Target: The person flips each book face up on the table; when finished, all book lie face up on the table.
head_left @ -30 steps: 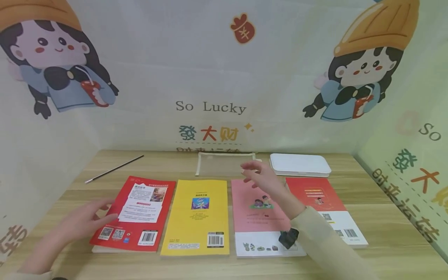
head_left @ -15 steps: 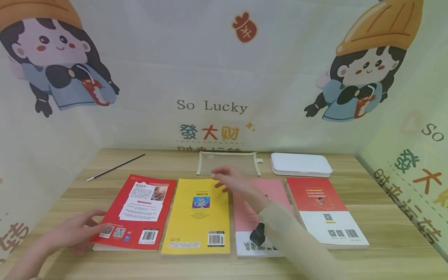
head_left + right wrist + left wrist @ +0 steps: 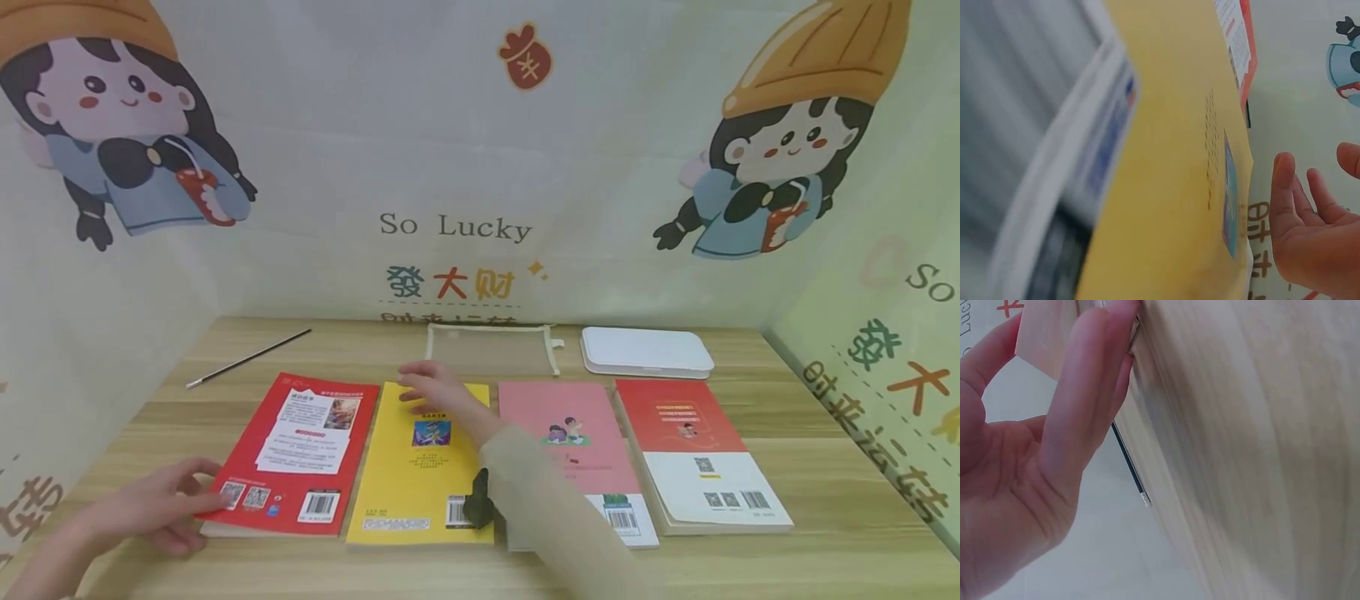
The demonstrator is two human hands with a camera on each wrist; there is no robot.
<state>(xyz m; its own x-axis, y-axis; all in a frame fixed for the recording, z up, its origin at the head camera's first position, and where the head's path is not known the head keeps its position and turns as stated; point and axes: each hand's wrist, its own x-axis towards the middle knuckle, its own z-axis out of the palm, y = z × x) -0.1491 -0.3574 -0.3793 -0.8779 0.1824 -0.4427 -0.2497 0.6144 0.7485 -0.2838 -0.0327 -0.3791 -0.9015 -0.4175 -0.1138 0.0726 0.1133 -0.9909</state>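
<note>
My left hand (image 3: 153,504) is at the lower left corner of a red book (image 3: 300,458), its thumb over the cover and its fingers at the edge. The left wrist view shows the book's corner between thumb and fingers of the left hand (image 3: 1029,462). Hovering over the upper part of a yellow book (image 3: 420,500) is my right hand (image 3: 446,400), fingers loosely bent and holding nothing. From the right wrist view, the right hand (image 3: 1316,231) appears apart from the yellow book (image 3: 1166,156).
To the right lie a pink book (image 3: 551,400) and a red-and-white book (image 3: 697,467). Behind the row are a mesh zip pouch (image 3: 491,350) and a white case (image 3: 647,352). A thin black stick with a pale tip (image 3: 251,358) lies at the back left. A printed cloth surrounds the table.
My right hand has moved left from over the pink book to over the yellow book. My left hand has come down from the red book's left side to its lower left corner.
</note>
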